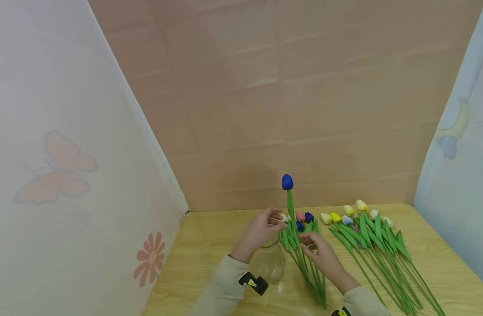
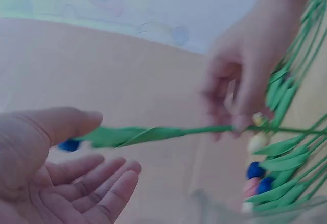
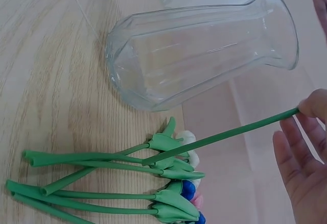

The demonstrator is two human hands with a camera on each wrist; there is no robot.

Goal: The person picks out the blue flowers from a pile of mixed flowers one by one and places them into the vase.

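Observation:
A single blue tulip stands upright with its green stem pinched between the thumb and fingers of my right hand. My left hand is beside the tulip's leaf, above the glass vase. In the left wrist view the thumb and relaxed fingers of that hand stay apart around the flower's upper part, without gripping it. The vase is upright, and no stems show in it. Just right of it lies a small bunch of tulips with blue, pink and white heads.
A larger bunch of tulips, with yellow, white and pale blue heads, lies on the right of the wooden table. A brown sheet hangs behind the table. Pale patterned sheets flank it.

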